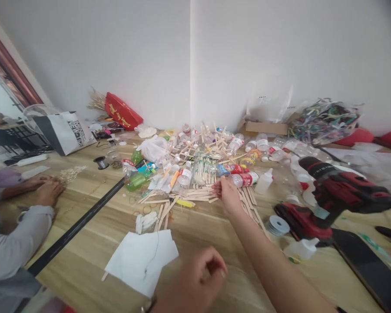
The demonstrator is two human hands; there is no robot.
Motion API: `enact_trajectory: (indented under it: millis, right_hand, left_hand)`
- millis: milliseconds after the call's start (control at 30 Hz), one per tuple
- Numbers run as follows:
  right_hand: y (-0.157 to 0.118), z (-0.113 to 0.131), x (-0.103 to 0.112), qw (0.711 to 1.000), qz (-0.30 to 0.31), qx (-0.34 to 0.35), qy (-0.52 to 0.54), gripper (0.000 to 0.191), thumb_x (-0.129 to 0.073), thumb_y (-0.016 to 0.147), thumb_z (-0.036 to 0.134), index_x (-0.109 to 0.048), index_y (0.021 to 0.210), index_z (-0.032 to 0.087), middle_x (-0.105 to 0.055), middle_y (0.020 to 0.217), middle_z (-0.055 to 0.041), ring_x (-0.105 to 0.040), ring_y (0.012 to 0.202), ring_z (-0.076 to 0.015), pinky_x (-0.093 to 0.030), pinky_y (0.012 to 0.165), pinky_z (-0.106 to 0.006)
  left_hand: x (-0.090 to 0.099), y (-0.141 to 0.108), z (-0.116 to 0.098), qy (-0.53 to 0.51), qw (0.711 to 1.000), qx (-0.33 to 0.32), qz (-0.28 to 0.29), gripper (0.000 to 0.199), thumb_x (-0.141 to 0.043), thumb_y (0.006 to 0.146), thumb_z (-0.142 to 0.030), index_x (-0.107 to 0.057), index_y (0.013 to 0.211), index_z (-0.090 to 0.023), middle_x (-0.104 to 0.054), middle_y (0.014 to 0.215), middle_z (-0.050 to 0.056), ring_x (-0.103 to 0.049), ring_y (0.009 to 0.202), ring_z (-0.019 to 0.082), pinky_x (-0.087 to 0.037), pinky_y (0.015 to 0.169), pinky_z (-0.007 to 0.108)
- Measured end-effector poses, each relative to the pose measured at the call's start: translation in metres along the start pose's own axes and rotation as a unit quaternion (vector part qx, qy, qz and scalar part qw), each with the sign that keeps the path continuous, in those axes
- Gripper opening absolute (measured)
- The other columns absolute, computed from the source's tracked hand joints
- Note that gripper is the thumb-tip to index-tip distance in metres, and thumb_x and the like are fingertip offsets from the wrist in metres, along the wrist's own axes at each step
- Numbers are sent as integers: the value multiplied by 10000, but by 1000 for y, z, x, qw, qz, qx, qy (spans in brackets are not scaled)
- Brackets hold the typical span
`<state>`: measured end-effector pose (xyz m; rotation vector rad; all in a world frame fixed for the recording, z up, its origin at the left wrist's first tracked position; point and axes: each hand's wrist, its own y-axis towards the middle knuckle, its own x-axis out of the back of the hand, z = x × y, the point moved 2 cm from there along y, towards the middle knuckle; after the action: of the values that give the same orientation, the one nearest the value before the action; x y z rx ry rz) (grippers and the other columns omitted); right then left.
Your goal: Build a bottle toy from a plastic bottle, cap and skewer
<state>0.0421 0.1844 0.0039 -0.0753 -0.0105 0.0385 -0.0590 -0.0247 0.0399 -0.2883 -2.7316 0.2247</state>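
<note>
Here, left hand (200, 274) half-curled, empty; right hand (229, 194) near sticks (197, 192), grip unclear; bag (61, 130): "NEW".

ROOM: tabletop (84, 252) L of sheet (133, 261) | OBST: btls (247, 179) + sticks (195, 194) fwd – drill (345, 191) R

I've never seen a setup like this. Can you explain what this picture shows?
There's no machine: one person works bare-handed, filmed by a camera on their head. The right hand is among wooden sticks beside a plastic bottle; whether it grips any is unclear. The left hand is loosely curled nearer the camera, with nothing visibly held. The wooden table also bears white paper and a red-and-black drill. The hands at far left belong to another person.
</note>
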Motion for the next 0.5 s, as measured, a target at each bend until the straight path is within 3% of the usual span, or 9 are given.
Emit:
enact_trajectory:
  millis: [100, 167, 233, 367, 500]
  right_hand:
    - [-57, -4, 6, 999, 46, -15, 8, 353, -475, 935, 468, -643, 892, 160, -664, 851, -41, -617, 689, -148, -512, 648, -302]
    - [-98, -6, 11, 996, 91, -21, 1, 422, -510, 869, 545, -625, 686, 182, -634, 671, -21, -564, 572, -138, -453, 564, -267]
    - [-136, -8, 18, 990, 137, -26, -13, 448, -592, 775, 594, -617, 585, 188, -574, 545, 0, -514, 519, -136, -408, 537, -263]
    - [-188, -19, 41, 984, 173, -39, -28, 558, -551, 694, 738, -617, 571, 198, -570, 531, -11, -502, 520, -153, -395, 556, -283]
    - [-206, -36, 66, 981, 171, -41, -82, 612, -441, 721, 800, -604, 595, 224, -569, 560, -22, -536, 587, -188, -414, 625, -308]
  left_hand:
    - [29, 9, -7, 126, 982, -85, -112, 200, -448, 895, -265, -626, 842, -193, -687, 817, 10, -617, 797, 144, -448, 720, 233]
    - [50, 23, -9, 273, 943, -85, -168, 256, -397, 926, -300, -622, 855, -201, -691, 824, 2, -623, 773, 136, -458, 701, 227]
    - [69, 41, -9, 316, 925, -69, -202, 219, -423, 911, -271, -624, 877, -189, -697, 863, 24, -630, 813, 156, -465, 744, 247]
    - [91, 84, -13, 396, 878, -27, -267, 212, -480, 886, -248, -625, 999, -144, -649, 1087, 136, -574, 1074, 269, -416, 943, 369]
    - [92, 128, -17, 444, 848, 31, -288, 345, -539, 894, -325, -569, 1170, -118, -590, 1189, 167, -547, 1130, 297, -445, 947, 437]
